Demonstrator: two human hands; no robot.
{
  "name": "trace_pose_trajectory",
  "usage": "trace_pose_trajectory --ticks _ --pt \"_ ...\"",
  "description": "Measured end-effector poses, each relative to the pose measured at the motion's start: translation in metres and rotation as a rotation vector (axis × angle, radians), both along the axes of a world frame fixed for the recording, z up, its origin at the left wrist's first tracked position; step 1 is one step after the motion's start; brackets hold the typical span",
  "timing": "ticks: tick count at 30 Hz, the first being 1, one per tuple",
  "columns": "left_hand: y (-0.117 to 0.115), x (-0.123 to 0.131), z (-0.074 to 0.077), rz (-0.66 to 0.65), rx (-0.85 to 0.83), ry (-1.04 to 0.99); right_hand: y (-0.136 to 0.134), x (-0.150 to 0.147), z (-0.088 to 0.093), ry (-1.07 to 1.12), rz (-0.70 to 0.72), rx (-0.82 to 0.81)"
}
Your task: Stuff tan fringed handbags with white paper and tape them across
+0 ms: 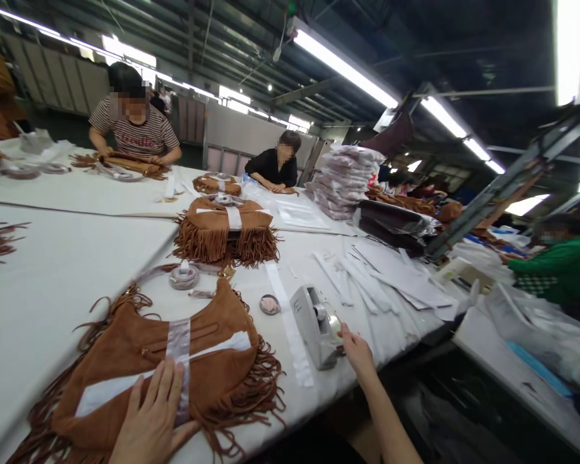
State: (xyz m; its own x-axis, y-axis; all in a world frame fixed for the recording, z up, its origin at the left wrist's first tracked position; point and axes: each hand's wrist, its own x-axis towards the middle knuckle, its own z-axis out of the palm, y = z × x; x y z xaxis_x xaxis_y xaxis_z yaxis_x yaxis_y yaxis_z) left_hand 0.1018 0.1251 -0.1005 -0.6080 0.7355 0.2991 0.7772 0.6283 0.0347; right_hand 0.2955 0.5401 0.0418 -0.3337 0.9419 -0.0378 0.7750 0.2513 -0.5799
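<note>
A brown suede bag (pixel 212 341) with long fringes lies on the white table, a white strip across it and a clear band around its middle. My left hand (pixel 149 412) rests flat on the bag, fingers stretched out over the white strip beside the band. At the grey tape dispenser (pixel 314 328), my right hand (pixel 360 357) has its fingers closed at the front end, seemingly pinching the tape (pixel 336 325); the tape's end is hidden by the fingers. A wrapped strap coil (pixel 183 276) lies above the bag.
Another fringed bag (pixel 229 222) lies farther back. A small round dish (pixel 270 304) and a long white strip (pixel 290 328) lie left of the dispenser; paper sheets (pixel 406 277) lie right. Stacked wrapped packages (pixel 343 180) stand behind. Co-workers sit across the table.
</note>
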Motion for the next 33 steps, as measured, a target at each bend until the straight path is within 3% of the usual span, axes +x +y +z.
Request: trace_pose_trajectory --ticks 5,12,18,24,33 --pt "0.0 0.0 -0.001 -0.005 0.01 -0.002 0.001 0.006 -0.014 0.044 0.106 -0.123" --pt "-0.001 0.001 0.0 -0.003 -0.01 -0.029 -0.007 0.003 -0.006 0.209 0.195 -0.227" --pt "-0.001 0.002 0.006 -0.001 -0.037 -0.05 -0.016 0.009 0.002 0.334 0.109 -0.195" --pt "-0.002 0.004 0.013 0.006 -0.079 -0.075 -0.028 0.042 0.003 0.374 -0.026 -0.146" --pt "-0.002 0.003 0.011 0.005 -0.096 -0.084 -0.046 0.071 -0.029 0.325 -0.096 -0.233"
